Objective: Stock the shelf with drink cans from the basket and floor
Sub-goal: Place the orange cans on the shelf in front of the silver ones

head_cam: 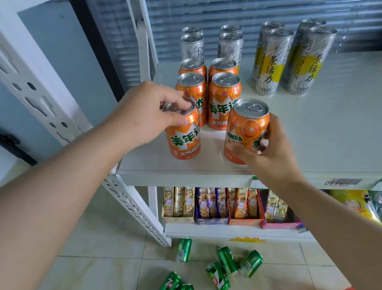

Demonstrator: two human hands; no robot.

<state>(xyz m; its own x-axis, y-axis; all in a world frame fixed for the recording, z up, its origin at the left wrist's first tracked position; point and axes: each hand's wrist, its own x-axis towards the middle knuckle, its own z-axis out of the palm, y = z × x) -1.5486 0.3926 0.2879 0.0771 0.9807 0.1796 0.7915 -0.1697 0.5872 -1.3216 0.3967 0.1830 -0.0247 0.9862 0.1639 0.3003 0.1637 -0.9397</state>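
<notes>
At frame centre the left hand grips the rim of an upright orange can on the shelf. Beside it the right hand clasps a tilted orange can. Green cans lie on the floor at the bottom.

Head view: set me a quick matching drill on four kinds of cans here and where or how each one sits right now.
1 left-hand Mirinda can
2 right-hand Mirinda can
3 green 7-Up cans
4 tall silver-yellow tea cans

A lying on the floor
B upright, gripped at its top
C tilted, gripped round its side
D standing at the back of the shelf

Pairs: 1-B, 2-C, 3-A, 4-D
</notes>
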